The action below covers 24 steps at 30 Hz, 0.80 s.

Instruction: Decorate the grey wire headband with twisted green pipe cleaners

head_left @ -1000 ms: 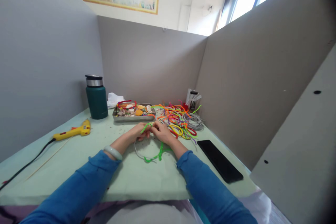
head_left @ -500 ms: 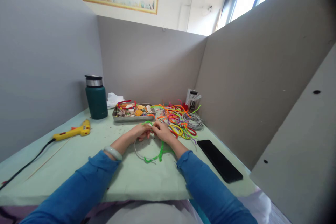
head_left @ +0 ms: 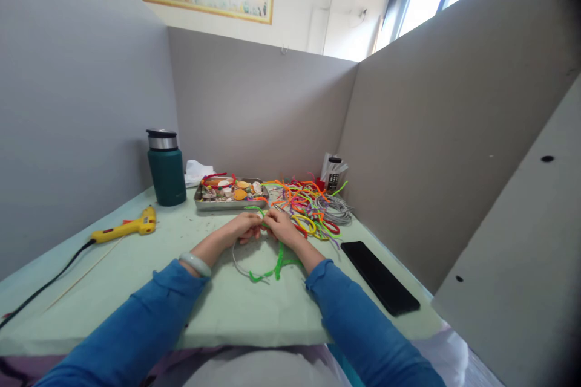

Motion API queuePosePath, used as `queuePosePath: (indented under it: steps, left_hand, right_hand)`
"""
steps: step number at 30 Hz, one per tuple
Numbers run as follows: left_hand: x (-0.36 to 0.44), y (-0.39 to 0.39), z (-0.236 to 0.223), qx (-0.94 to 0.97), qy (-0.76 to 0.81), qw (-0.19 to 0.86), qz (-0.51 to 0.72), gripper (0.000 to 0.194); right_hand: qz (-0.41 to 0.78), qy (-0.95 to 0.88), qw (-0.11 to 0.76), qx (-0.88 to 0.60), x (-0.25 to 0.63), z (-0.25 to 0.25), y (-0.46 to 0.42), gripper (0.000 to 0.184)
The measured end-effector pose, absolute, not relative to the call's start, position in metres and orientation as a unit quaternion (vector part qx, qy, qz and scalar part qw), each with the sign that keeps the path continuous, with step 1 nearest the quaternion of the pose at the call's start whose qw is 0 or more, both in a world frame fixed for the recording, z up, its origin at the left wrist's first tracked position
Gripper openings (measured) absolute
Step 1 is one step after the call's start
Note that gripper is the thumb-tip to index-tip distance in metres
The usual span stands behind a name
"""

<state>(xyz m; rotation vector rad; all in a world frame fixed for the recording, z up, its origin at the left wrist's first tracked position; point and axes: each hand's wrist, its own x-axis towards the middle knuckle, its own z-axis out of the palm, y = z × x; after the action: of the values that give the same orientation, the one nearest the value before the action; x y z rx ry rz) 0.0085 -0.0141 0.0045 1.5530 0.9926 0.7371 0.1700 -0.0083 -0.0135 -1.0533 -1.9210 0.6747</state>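
My left hand and my right hand meet at the middle of the green table, fingertips together. Both pinch a green pipe cleaner whose upper end loops above the fingers and whose lower part trails down onto the table. A thin white wire curves beneath my left hand. A pale bangle sits on my left wrist. Both sleeves are blue.
A heap of coloured pipe cleaners lies just beyond my hands. Behind it are a metal tray of shells, a dark green flask and a small cup. A yellow glue gun lies left, a black phone right. Grey partitions enclose the table.
The green loop above my fingers has shifted slightly right and my fingertips have drawn closer together. The arms have barely moved.
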Motion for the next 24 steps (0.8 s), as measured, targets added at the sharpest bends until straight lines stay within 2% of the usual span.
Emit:
queuePosePath:
  steps: [12, 24]
  left_hand:
    - [0.0089, -0.018, 0.0088, 0.656, 0.418, 0.55, 0.303, 0.027]
    - [0.0094, -0.0178, 0.0083, 0.648, 0.429, 0.549, 0.306, 0.019]
  right_hand:
    - [0.282, -0.754, 0.419, -0.421, 0.1693, -0.0144, -0.0077, 0.016]
    - [0.298, -0.743, 0.418, -0.43, 0.1685, -0.0158, -0.0071, 0.018]
